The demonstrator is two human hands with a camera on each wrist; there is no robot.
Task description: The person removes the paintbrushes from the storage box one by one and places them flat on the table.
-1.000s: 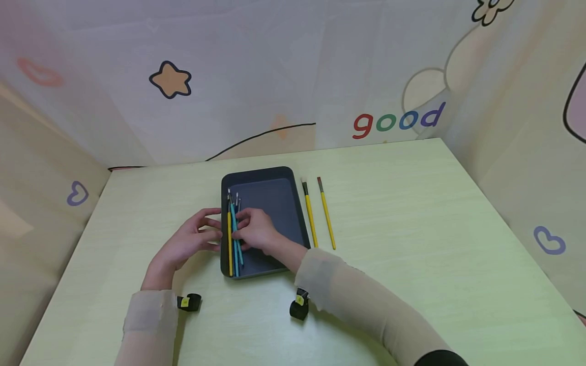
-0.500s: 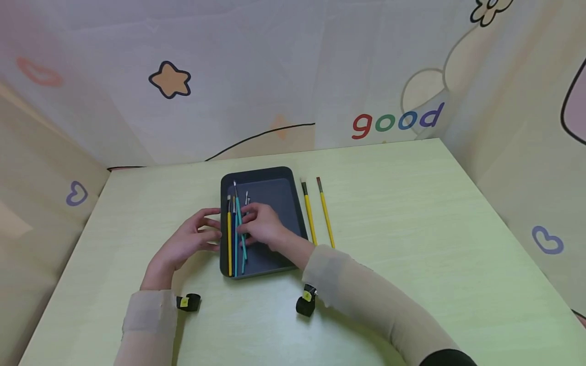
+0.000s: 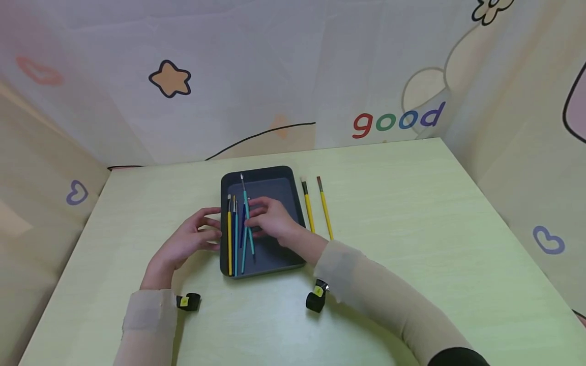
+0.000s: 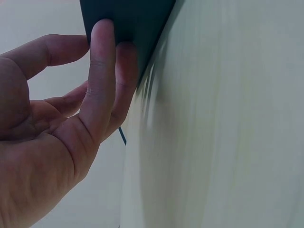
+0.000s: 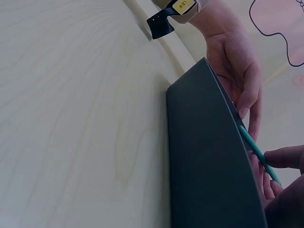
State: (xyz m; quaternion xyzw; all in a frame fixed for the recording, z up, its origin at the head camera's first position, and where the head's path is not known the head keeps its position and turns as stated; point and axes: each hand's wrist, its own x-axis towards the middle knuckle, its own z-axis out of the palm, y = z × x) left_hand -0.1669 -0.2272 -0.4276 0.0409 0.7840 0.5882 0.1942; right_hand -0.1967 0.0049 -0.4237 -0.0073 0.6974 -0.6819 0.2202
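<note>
In the head view my right hand (image 3: 276, 222) is over the dark grey tray (image 3: 276, 188) and pinches a teal paintbrush (image 3: 251, 243), its bristle end toward the back. The right wrist view shows the thumb against the teal handle (image 5: 254, 148) just above the tray's rim. More paintbrushes lie lengthwise along the tray's left side: a yellow one (image 3: 229, 239) at the wall, then blue and teal ones. My left hand (image 3: 191, 235) rests its spread fingertips on the tray's left outer wall; the left wrist view shows two fingers (image 4: 102, 71) laid on that wall (image 4: 128, 14).
Two yellow paintbrushes, a thicker one (image 3: 309, 206) and a thinner one (image 3: 325, 208), lie on the pale table (image 3: 412, 229) right of the tray. A printed curtain (image 3: 256, 76) stands behind the table. Black camera mounts (image 3: 188, 302) sit at both wrists.
My right hand has moved right and slightly back across the tray, bringing the teal paintbrush away from the others. The brushes at left are now more spread out. My left hand has stayed put.
</note>
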